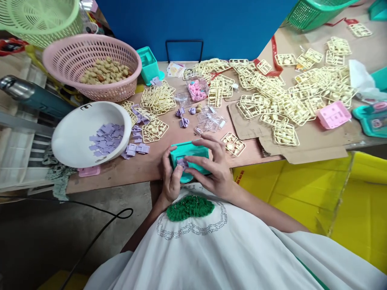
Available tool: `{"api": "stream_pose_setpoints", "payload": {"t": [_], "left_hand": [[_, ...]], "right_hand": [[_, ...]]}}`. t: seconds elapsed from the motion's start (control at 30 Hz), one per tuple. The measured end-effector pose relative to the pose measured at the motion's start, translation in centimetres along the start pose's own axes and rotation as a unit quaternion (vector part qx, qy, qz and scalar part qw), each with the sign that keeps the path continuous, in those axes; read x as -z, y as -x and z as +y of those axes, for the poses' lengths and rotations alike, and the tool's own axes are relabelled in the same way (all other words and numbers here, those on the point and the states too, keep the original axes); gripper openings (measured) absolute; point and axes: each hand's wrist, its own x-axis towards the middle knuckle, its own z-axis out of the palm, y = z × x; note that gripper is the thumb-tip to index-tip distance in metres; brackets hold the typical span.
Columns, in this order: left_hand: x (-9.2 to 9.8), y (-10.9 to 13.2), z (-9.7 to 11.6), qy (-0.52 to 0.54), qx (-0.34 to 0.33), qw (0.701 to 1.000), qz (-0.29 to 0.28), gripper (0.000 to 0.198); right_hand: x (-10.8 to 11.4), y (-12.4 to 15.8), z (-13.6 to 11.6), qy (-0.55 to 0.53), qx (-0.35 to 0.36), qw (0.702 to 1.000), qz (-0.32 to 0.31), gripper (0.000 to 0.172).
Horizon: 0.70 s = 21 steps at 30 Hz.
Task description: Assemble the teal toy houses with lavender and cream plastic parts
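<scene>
Low in the middle of the head view, at the table's front edge, a teal plastic box point(195, 150) is held between both hands. My left hand point(171, 177) wraps round its left side, with the thumb on a small purple piece point(182, 163) inside the box. My right hand point(216, 167) reaches over the box from the right, its thumb and a finger closed near the same purple piece, other fingers curved above the rim. The fingers partly hide the purple piece.
A white bowl point(60, 137) of purple pieces and a pink basket point(90, 44) of beige pieces stand at left. Cream part frames point(284, 96) cover the table's right side on cardboard point(314, 149). Clear parts point(210, 121) lie beyond the box. A yellow carton point(272, 181) is below right.
</scene>
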Motion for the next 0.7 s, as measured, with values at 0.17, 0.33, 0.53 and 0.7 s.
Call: {"api": "stream_pose_setpoints", "payload": {"t": [0.17, 0.33, 0.53, 0.7], "left_hand": [[-0.5, -0.4, -0.5, 0.028, -0.002, 1.0, 0.012, 0.057], [-0.9, -0.4, -0.5, 0.022, 0.004, 1.0, 0.021, 0.054], [-0.8, -0.3, -0.7, -0.009, -0.022, 0.998, 0.051, 0.052], [-0.6, -0.3, -0.8, -0.048, -0.033, 0.997, 0.047, 0.055]], "right_hand": [[-0.1, -0.4, -0.1, -0.027, 0.027, 0.999, -0.014, 0.017], [-0.4, -0.5, 0.1, -0.068, 0.039, 0.997, -0.018, 0.016], [-0.9, 0.6, 1.2, -0.106, -0.115, 0.987, 0.022, 0.073], [-0.4, 0.3, 1.5, -0.195, -0.269, 0.94, -0.078, 0.106]]}}
